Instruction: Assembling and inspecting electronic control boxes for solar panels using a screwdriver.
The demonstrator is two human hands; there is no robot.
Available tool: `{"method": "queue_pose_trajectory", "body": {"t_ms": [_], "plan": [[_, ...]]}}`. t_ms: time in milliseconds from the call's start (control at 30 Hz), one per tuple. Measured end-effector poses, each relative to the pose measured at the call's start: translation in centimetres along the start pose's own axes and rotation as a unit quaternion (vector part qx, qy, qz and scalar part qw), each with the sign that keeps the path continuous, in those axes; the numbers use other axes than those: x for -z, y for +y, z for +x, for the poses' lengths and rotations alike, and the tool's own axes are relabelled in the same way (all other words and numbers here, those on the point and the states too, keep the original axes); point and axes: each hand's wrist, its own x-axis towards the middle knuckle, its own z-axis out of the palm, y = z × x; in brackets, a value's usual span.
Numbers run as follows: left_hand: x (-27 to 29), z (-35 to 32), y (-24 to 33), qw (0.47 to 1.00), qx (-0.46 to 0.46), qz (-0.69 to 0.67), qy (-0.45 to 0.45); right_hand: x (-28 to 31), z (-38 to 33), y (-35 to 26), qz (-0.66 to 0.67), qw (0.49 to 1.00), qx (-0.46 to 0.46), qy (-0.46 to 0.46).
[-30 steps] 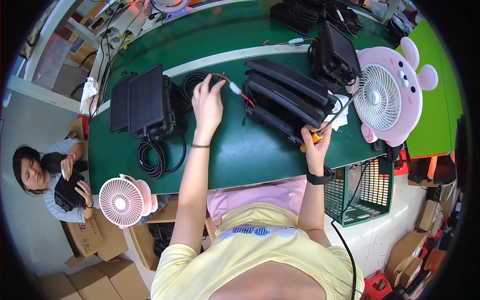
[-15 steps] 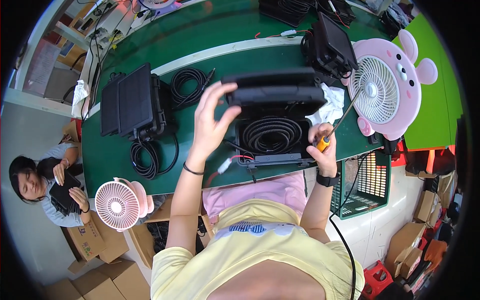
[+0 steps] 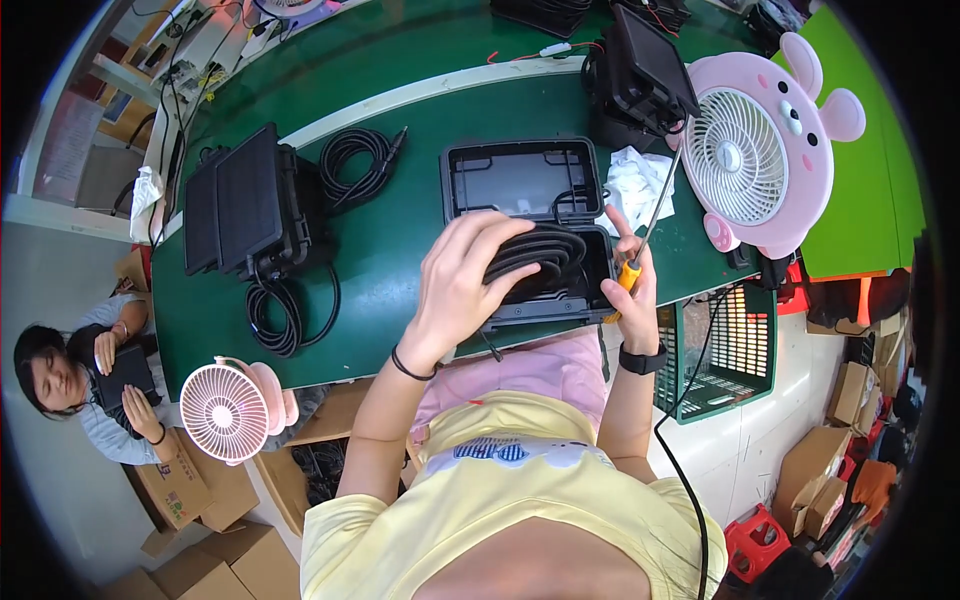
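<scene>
In front of me on the green bench, a black plastic case (image 3: 540,312) stands with its lid (image 3: 520,182) folded back away from me. My left hand (image 3: 452,278) is closed on a coil of black cable (image 3: 550,252), thumb on the near side and fingers over the top. The coil is raised and tilted at the case's opening, hiding much of the inside. At the case's right side, my right hand (image 3: 640,305) grips a long-shafted screwdriver (image 3: 629,275) by its yellow handle. Its shaft points up and away from me.
Solar-panelled black boxes stand left (image 3: 245,205) and back right (image 3: 640,75). Cable coils (image 3: 358,165) lie by the left one. White cloth (image 3: 638,185) sits beside the case. A pink fan (image 3: 765,150) and green crate (image 3: 730,350) are right; a small fan (image 3: 225,410) and co-worker (image 3: 110,370), left.
The lid has swung back from half raised to fully open. My left hand has left it and taken hold of the cable coil, lifting it. The screwdriver stays in my right hand.
</scene>
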Motion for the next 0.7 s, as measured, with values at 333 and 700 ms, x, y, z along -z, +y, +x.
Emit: {"method": "queue_pose_trajectory", "body": {"t_ms": [333,700], "plan": [[5.8,-7.0,-0.3,0.853,-0.039,0.4,0.332,0.6,0.0,0.3,-0.016,0.999,0.008,-0.03],[3.9,-9.5,0.0,0.97,-0.057,0.237,-0.022,0.4,0.4,0.0,-0.026,1.0,-0.003,-0.013]]}}
